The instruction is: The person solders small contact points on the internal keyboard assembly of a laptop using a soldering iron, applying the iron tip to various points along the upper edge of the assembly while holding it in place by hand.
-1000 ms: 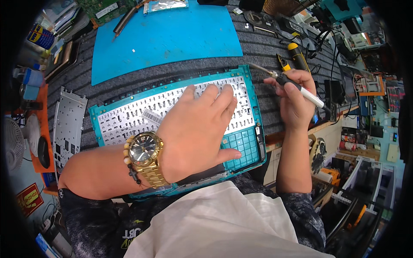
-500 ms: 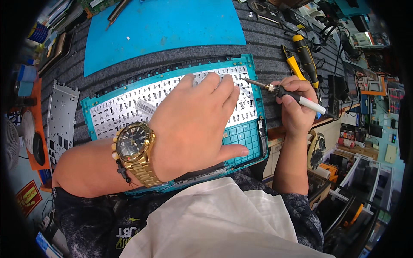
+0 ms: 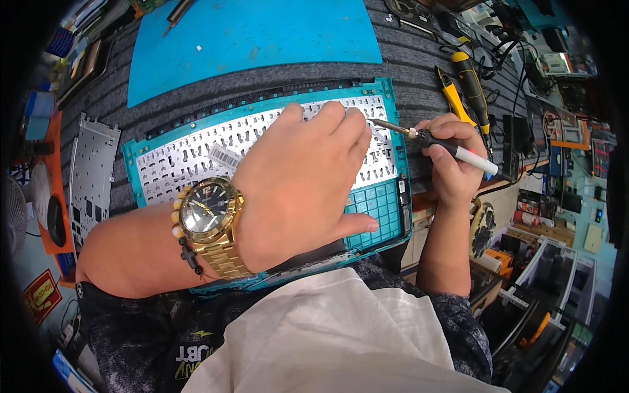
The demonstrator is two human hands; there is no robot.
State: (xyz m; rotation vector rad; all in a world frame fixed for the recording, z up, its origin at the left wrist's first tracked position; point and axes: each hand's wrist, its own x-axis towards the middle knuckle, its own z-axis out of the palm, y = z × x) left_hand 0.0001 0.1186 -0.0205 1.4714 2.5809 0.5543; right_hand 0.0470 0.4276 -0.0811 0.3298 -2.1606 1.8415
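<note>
Table (image 3: 416, 72): covered in dark grey ribbed cloth. Blue mat (image 3: 262, 42): flat on the far part of the table, bearing small specks of debris. Teal laptop panel (image 3: 373, 216): lies on the table in front of the person, slightly askew, nearer than the blue mat, its near edge at the person's lap. Silver plate (image 3: 190, 149): seated within the teal panel, punched with rows of small slots. Perforated metal sheet (image 3: 92, 171): on the table, to the left of the panel.

Left hand (image 3: 301, 183): open, palm down across the silver plate, fingers together and slightly bent, thumb extended over the gridded teal section. Its underside is hidden; contact beneath cannot be confirmed. Right hand (image 3: 457, 160): closed in a pen grip on the soldering iron (image 3: 429, 139), whose tip points left, close to the left fingertips; whether it touches the plate cannot be determined.

Screwdriver (image 3: 470, 85): yellow and black, beyond the right hand. Yellow-handled tool (image 3: 453, 98): just beside the screwdriver. Gold wristwatch (image 3: 209, 206): on the left wrist, beside a beaded bracelet (image 3: 177, 216). Barcode label (image 3: 225, 156): on the silver plate.
</note>
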